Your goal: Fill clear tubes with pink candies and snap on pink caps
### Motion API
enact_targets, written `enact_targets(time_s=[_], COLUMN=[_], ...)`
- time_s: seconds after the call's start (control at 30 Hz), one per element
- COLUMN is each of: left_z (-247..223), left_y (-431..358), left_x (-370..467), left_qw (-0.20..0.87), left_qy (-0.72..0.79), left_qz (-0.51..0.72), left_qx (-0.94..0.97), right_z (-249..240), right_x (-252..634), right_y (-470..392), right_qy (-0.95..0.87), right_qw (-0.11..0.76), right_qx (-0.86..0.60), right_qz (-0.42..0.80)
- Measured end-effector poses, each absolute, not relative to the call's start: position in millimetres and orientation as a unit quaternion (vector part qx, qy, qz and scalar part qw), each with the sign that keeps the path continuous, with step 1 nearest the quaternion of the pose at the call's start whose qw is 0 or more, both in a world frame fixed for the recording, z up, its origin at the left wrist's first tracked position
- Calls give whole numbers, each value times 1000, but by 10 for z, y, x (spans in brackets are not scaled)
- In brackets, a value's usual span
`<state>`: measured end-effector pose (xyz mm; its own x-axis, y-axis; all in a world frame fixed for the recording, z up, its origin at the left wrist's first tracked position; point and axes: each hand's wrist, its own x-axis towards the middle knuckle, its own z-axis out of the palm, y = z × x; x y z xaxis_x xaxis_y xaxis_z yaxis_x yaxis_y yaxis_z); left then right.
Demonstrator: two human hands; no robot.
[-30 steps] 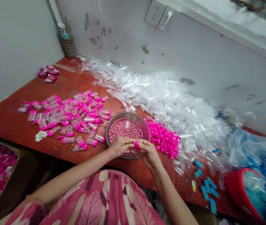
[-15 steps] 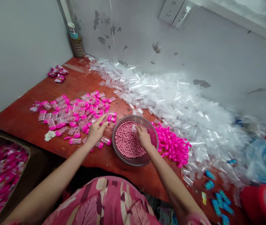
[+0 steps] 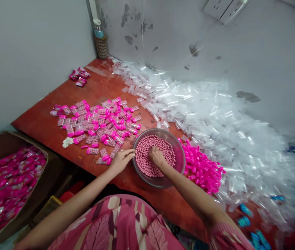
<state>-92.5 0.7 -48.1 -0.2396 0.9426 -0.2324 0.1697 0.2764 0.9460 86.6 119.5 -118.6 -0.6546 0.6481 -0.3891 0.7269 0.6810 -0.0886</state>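
Observation:
A metal bowl point(image 3: 180, 170) holds many small round pink balls point(image 3: 147, 163), like candy or beads. My right hand point(image 3: 157, 156) is inside it, fingers curled and dug into the balls. The small clear plastic container it held a moment ago is now hidden by the fingers and balls. At the bowl's left rim, my left hand point(image 3: 122, 160) has its fingertips and thumb close together on the edge. Left of that hand lies a spread of clear containers filled with pink balls point(image 3: 103, 121), with bright pink caps. Loose pink caps point(image 3: 201, 166) are heaped right of the bowl.
A large heap of clear plastic containers point(image 3: 209, 118) runs along the wall on the red table point(image 3: 59, 97). Pink packets point(image 3: 79, 75) and a bottle in a woven holder point(image 3: 100, 41) are at the back left. A box point(image 3: 47, 159) of pink packets stands at left; blue pieces point(image 3: 244, 222) lie at right.
My right hand has pushed down into the balls with the clear container. My left hand has left the filled containers and come to the bowl's rim. The view has swung left.

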Motion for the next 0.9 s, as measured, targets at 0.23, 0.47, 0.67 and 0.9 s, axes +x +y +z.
enact_targets(time_s=[0.23, 0.47, 0.67, 0.9], left_z=[-478, -566, -522, -539], left_y=[-77, 16, 230, 355], left_x=[-926, -775, -425, -300], left_qw=[416, 384, 398, 485], left_qy=[682, 662, 616, 562], left_qz=[408, 436, 416, 462], left_qx=[442, 473, 538, 486], right_z=[-1359, -1179, -853, -723], right_x=[619, 877, 1041, 1367], right_y=[1051, 919, 688, 736], right_qy=[867, 770, 560, 746], right_qw=[54, -110, -254, -136], right_qx=[378, 363, 353, 485], right_qz=[-319, -513, -706, -435])
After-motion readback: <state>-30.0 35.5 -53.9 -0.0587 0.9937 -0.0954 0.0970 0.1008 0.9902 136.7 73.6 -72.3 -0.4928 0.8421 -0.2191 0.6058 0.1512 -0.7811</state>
